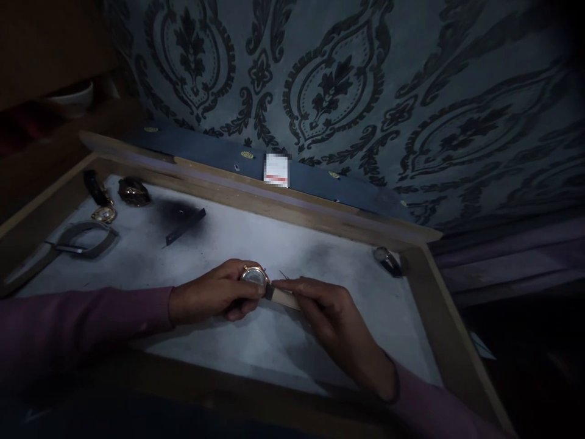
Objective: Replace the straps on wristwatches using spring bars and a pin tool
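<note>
My left hand [219, 292] is closed around a wristwatch [254, 276] with a rose-gold rim, its round metal face or back turned up. A strap [286, 297], dark at the case end and pale along its length, runs from the watch to the right. My right hand [329, 305] pinches this strap between thumb and fingers, the index fingertip close to where strap and case meet. A thin dark pointed thing [284, 275] shows just beyond that fingertip; its kind is too small to tell.
A shallow wooden tray [457, 317] with a pale lining surrounds my hands. Inside lie a gold watch [104, 213], a dark watch [134, 191], a grey band [86, 239], a dark flat strip [185, 227] and another watch [387, 261]. A patterned wall [338, 79] rises behind.
</note>
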Available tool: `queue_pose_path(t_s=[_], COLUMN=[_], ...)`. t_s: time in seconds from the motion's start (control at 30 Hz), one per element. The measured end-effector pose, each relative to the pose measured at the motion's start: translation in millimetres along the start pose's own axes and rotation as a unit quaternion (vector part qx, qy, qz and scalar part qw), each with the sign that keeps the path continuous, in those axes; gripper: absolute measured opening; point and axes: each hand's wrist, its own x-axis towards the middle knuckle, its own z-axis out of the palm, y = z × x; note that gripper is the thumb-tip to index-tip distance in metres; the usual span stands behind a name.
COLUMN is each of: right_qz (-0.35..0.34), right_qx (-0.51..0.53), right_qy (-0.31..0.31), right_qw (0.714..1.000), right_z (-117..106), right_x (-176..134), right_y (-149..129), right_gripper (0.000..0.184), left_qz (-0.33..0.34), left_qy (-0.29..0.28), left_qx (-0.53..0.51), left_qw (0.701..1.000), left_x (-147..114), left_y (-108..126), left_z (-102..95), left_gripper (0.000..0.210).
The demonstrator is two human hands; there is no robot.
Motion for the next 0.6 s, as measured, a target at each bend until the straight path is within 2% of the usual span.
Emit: queue_pose_path(t_s=[0.43, 0.5, 0.6], right_qz=[-0.035, -0.042, -0.051], right_qx=[-0.008, -0.014, -0.024], right_qy=[0.020, 0.028, 0.072], right_qw=[0.999, 0.999, 0.996], right_z=[0.0, -2.3, -7.0], right_x=[-0.6, 0.0, 1.1], right_y=[1.8, 3.4, 6.8], right_gripper=[0.034, 0.034, 0.034], left_qz=[-0.018, -0.028, -0.048], left_qy=[-0.036, -0.030, 0.006], left_qx=[-0.030, -0.031, -0.037], left_qw=[0.999, 0.999, 0.998], left_x=[0.5, 0.3, -0.4], left_y=[-2.5, -2.1, 0.5], left_z=[-5.3, -6.5, -9.8], left_gripper=[0.010, 0.009, 0.011])
